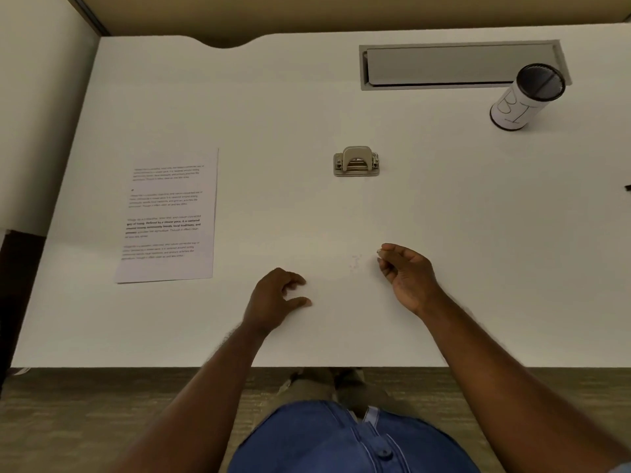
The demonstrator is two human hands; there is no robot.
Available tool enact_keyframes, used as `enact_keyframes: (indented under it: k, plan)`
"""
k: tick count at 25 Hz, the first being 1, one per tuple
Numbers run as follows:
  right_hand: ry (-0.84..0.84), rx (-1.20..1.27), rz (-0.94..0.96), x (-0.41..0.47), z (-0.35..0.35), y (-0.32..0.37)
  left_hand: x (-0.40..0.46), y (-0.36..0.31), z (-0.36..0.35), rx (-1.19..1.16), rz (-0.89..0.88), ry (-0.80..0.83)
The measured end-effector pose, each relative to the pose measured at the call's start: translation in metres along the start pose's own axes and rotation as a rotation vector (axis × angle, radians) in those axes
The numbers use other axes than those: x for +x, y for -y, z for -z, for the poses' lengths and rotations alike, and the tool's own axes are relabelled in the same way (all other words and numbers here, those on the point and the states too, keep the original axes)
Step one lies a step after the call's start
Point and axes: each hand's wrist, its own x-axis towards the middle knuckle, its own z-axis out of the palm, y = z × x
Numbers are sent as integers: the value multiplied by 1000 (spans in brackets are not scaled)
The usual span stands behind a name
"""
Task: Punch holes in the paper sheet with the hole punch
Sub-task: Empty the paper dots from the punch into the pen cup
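One white counter with a smooth matte top carries few things. There is one paper sheet, rectangular and printed with four blocks of black text, lying flat near the left edge with no hand on it. There is one hole punch, a small metal two-hole model with a rounded beige lever over a flat base, standing alone toward the middle of the counter, well apart from the sheet and from both hands. One cylindrical white container with a dark round top and thin line markings stands near the far right corner, just beside one long rectangular grey cable hatch set into the counter along the far edge.

Two bare hands are near the front edge. The left hand rests on the counter, fingers loosely curled and spread, holding nothing. The right hand is raised a little, fingers curled in with thumb and forefinger pinched together on a tiny pale bit too small to identify. Between the hands a faint scatter of small white paper dots lies on the counter.
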Motion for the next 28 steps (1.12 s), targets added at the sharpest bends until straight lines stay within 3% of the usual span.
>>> enact_keyframes:
  k: [5, 12, 16, 21, 28]
  plan:
    - [-18, 59, -26, -6, -1, 1, 26, -10, 1, 171, 9, -65]
    - [-70, 140, -12, -12, 4, 1, 67, -50, -28, 204, -78, -9]
    - [-96, 183, -1, -8, 0, -2, 83, -64, -45, 132, -121, 9]
    - [-120, 229, 37, -10, 2, 4, 89, -50, -31, -192, -97, 15]
    - [-126, 358, 91, -17, 14, 34, 87, -66, -21, -204, -139, 45]
